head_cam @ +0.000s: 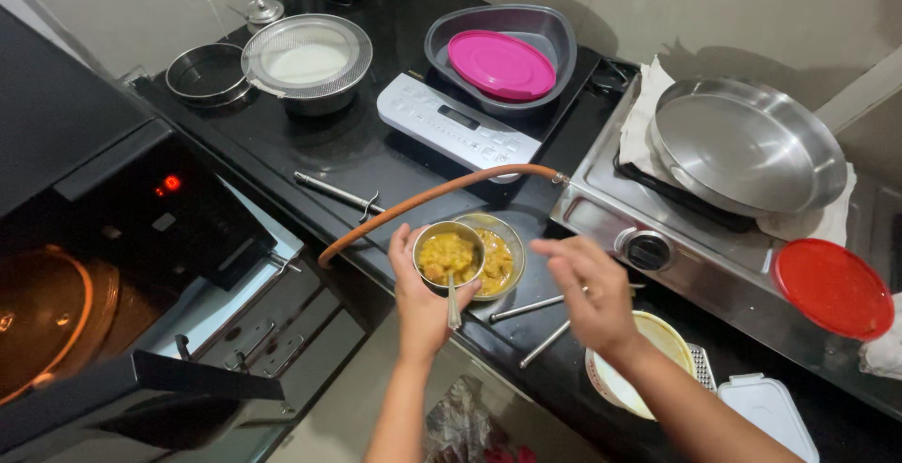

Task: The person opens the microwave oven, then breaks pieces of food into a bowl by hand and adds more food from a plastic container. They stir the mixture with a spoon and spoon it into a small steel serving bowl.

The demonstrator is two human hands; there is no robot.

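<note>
My left hand [420, 301] holds a small steel bowl [448, 256] of yellow food above the counter's front edge, and a spoon [453, 304] hangs down from the same grip. Right behind it a second steel bowl [500, 254] with the same yellow food sits on the black counter [357, 148]. My right hand [590, 294] hovers to the right of both bowls, fingers loosely curled and empty, above two metal rods [532, 308].
An open microwave [103, 266] glows at the left. A steel sieve [308, 59], a white induction hob [458, 127] with a grey dish and pink lid [501, 64], a gas stove [695, 247] with a steel pan [747, 144], an orange hose [423, 202] and a red lid [832, 287] crowd the counter.
</note>
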